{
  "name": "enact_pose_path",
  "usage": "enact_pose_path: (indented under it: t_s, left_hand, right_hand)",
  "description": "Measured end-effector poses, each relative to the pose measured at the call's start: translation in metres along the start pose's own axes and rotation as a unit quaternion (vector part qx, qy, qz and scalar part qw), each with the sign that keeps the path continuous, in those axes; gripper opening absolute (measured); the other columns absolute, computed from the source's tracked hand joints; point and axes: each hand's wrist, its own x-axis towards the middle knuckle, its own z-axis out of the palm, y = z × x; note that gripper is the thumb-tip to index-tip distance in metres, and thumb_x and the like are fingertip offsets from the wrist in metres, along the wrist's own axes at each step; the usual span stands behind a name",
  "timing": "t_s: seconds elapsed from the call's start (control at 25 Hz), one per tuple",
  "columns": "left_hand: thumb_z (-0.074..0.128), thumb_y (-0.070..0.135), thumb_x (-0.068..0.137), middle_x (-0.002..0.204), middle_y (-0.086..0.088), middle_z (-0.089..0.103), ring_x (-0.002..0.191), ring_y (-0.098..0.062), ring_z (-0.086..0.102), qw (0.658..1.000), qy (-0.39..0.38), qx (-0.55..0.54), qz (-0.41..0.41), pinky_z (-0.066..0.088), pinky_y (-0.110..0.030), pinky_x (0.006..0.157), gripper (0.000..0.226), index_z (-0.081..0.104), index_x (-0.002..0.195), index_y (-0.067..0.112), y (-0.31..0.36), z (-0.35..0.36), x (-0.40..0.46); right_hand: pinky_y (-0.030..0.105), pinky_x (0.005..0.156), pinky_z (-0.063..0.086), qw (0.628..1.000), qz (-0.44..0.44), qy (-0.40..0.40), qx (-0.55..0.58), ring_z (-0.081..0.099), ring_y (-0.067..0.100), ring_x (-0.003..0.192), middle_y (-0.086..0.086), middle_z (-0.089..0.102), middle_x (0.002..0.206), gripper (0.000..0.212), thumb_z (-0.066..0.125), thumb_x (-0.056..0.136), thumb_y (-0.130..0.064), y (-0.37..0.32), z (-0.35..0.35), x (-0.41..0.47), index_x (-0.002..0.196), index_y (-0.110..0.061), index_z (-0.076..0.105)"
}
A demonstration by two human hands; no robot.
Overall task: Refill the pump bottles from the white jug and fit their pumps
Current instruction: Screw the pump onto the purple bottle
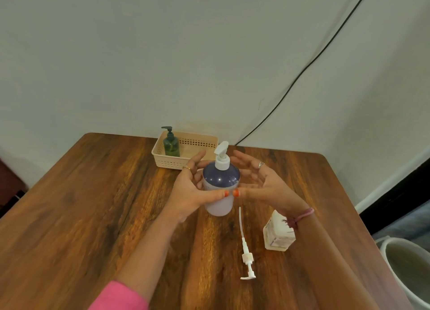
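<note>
Wooden table (pixel 97 207): left hand (pixel 190 191) and right hand (pixel 263 184) cup the purple pump bottle (pixel 220 188), fingers spread; likely smooth, slippery, heavy if full, so best held around the body.

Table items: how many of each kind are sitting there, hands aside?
Pump bottles: 2, the purple bottle with its pump on, and the green bottle in the basket
Loose pumps: 1, the white pump lying flat
Baskets: 1, the beige basket
White containers: 1, the labelled white container, partly hidden by the right wrist
Total: 5
</note>
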Motion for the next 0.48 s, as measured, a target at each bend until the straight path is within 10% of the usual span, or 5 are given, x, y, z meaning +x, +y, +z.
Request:
enact_pose_path:
  t_s: [0.2, 0.48]
  left_hand:
    - [0.08, -0.009, 0.063, 0.128, 0.004, 0.058, 0.117, -0.011, 0.06, 0.996, -0.089, -0.012, -0.014, 0.054, -0.029, 0.089, 0.087, 0.043, 0.134, 0.027, 0.001, -0.021, 0.018]
    - [0.074, -0.003, 0.072, 0.139, 0.003, 0.049, 0.126, -0.013, 0.052, 0.987, -0.152, -0.002, -0.059, 0.047, -0.031, 0.103, 0.087, 0.032, 0.145, 0.019, -0.011, -0.059, 0.065]
  right_hand:
    - [0.02, 0.085, 0.052, 0.998, 0.021, 0.005, -0.058, 0.057, 0.007, 0.116, -0.011, 0.055, 0.126, 0.084, 0.083, 0.068, -0.005, 0.008, 0.021, 0.023, 0.136, -0.025, 0.038]
    - [0.014, 0.089, 0.049, 0.976, -0.024, 0.145, -0.159, 0.056, -0.003, 0.109, -0.021, 0.056, 0.119, 0.08, 0.088, 0.062, -0.03, 0.024, 0.045, 0.071, 0.129, -0.029, 0.045]
